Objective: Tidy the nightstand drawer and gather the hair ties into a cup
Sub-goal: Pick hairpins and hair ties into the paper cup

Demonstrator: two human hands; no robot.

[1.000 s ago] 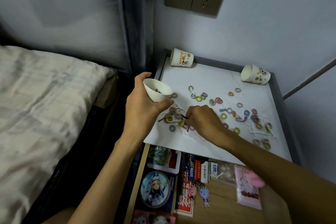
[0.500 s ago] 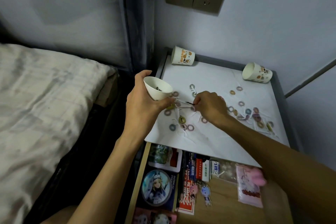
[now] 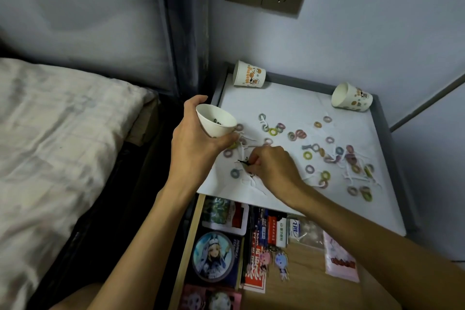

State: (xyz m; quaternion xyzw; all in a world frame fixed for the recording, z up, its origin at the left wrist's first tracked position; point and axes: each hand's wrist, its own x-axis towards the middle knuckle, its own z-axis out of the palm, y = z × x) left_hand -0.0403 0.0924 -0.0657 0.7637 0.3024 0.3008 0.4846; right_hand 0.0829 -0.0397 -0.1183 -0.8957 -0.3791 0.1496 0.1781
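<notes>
The left hand (image 3: 193, 148) grips the white cup (image 3: 216, 123), tilted, at the bench's (image 3: 289, 98) left edge. Just right and nearer, the right hand's (image 3: 273, 168) fingers pinch a black hair tie (image 3: 243, 161), its length pointing left toward the cup. Coloured hair ties (image 3: 306, 155) lie scattered rightward, with bare room between.

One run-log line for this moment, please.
left hand: holds cup, tilted | right hand: pinches black item | hair ties: many loose on nightstand | drawer: open
</notes>
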